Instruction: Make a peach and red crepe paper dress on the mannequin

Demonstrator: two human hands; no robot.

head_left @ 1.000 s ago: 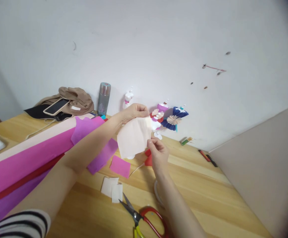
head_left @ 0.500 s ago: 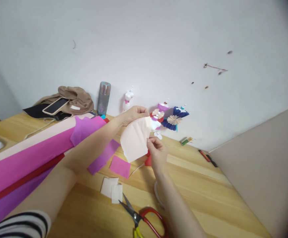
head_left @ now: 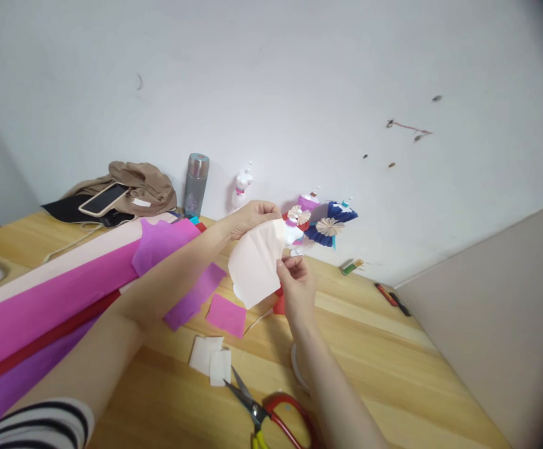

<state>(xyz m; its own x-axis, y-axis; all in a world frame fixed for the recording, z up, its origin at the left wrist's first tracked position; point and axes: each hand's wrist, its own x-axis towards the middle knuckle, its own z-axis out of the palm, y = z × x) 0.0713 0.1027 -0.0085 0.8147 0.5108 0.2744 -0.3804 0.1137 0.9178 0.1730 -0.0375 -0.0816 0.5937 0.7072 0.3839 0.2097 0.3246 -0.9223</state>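
Between both hands, above table: peach paper sheet, left hand pinching top, right hand pinching side

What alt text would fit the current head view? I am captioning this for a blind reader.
Two bare hands hold a pale peach paper sheet above a wooden table: the left hand pinches its top edge, the right hand its right edge. Below lie red-handled scissors, white paper scraps and pink and purple paper rolls.
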